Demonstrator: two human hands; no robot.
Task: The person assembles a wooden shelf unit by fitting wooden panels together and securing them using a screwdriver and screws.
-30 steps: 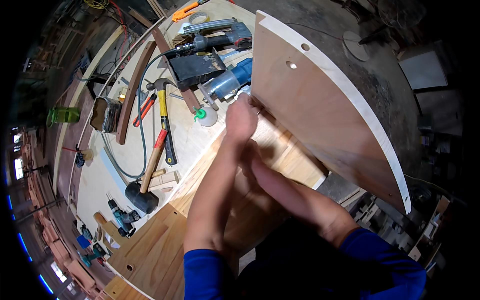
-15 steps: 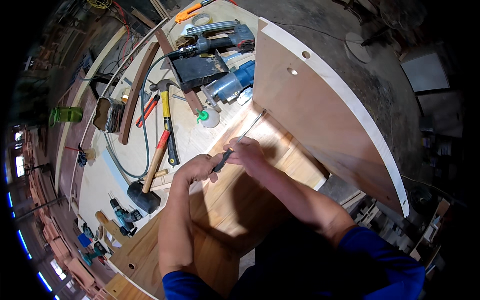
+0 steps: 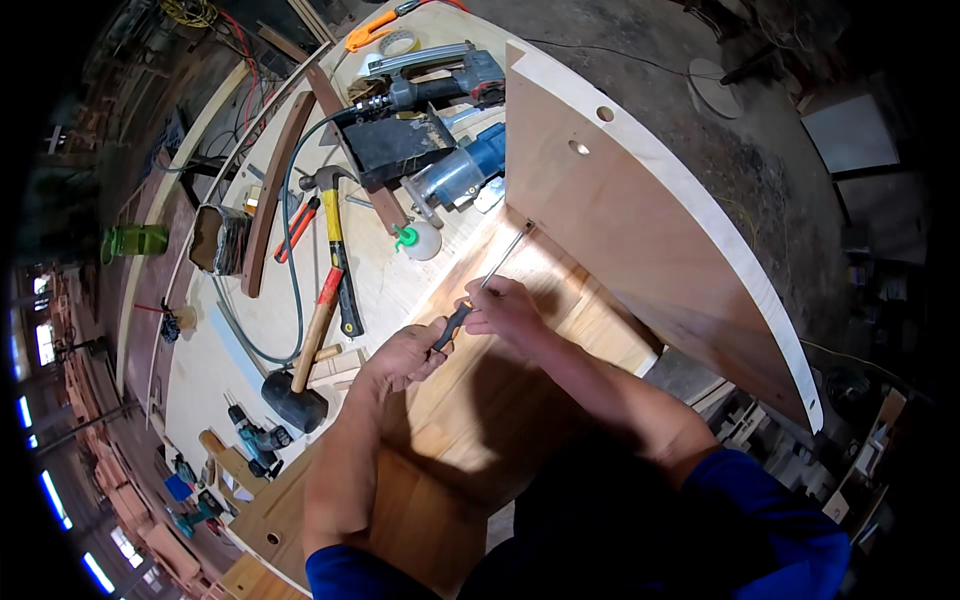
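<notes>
A long screwdriver point(image 3: 456, 324) with a black-and-orange handle slants up to the right. My left hand point(image 3: 405, 357) is closed round the rear of its handle. Just ahead, my right hand point(image 3: 505, 308) pinches the screwdriver where handle and shaft meet. The tip of its shaft reaches a small dark fitting point(image 3: 529, 226) low on the upright wooden panel point(image 3: 620, 210), near the corner with the wooden board point(image 3: 440, 420) below my hands. Whether the tip sits in a screw head is too small to tell.
Left of the board lie a claw hammer point(image 3: 334, 225), a black mallet point(image 3: 294, 400), a blue power tool point(image 3: 462, 172) and a small green-capped bottle point(image 3: 418, 240). An air tool point(image 3: 445, 88) with a hose lies farther back. A cordless drill point(image 3: 255, 440) is at the left.
Both hands still hold the screwdriver, its tip at the same corner. My left hand has shifted slightly right on the handle and its fingers have turned. The whole view has tilted a little.
</notes>
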